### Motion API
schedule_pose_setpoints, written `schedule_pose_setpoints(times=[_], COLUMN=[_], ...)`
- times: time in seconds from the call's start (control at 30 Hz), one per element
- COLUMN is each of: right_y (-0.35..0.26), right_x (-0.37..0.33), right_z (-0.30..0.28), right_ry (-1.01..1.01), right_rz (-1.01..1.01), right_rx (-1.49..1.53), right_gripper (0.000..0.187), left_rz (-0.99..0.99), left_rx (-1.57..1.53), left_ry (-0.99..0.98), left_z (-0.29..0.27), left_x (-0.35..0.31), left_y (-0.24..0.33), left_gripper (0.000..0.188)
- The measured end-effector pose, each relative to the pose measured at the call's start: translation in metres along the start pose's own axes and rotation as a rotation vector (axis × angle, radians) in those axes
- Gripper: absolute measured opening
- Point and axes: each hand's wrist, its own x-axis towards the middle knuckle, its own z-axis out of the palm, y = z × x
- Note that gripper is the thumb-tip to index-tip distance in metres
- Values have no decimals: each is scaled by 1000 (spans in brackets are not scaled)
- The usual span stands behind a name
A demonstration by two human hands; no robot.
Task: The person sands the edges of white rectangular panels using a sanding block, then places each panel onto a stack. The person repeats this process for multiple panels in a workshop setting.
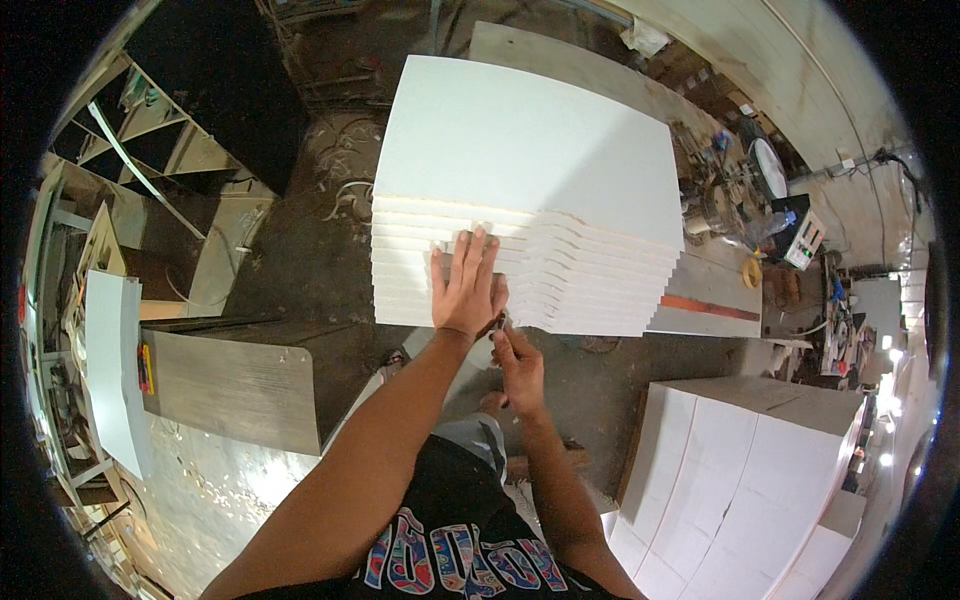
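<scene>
A fanned stack of white boards (520,140) lies in front of me. Each board is set back from the one beneath, so their near edges form steps, and those edges have a wavy contour toward the right. My left hand (465,285) rests flat on the stepped edges with its fingers stretched out, the thumb side toward my right hand. Just below the front edge, my right hand (521,372) is closed around a small, slim thing. Its tip shows dark near the left thumb, but most of it is hidden in my fingers.
A grey board (710,290) with a reddish strip extends from under the stack at right. Big white panelled boxes (735,470) stand at lower right. At left are a brown-grey panel (235,385) and a white board (112,365). A yellow tape roll (751,271) lies among clutter.
</scene>
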Motion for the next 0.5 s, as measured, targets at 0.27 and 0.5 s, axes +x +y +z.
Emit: schedule_pose_setpoints(times=[0.27,0.5], right_y=[2,-46], right_x=[3,27], right_z=[-12,-39], right_ry=[-22,276], right_rz=[-118,-499], right_rx=[-66,-605], right_gripper=[40,38], left_rz=[-12,-19], left_rx=[-66,-93], left_ry=[-80,-78], left_z=[-10,-16], left_x=[4,4], left_y=[1,4], left_gripper=[71,73])
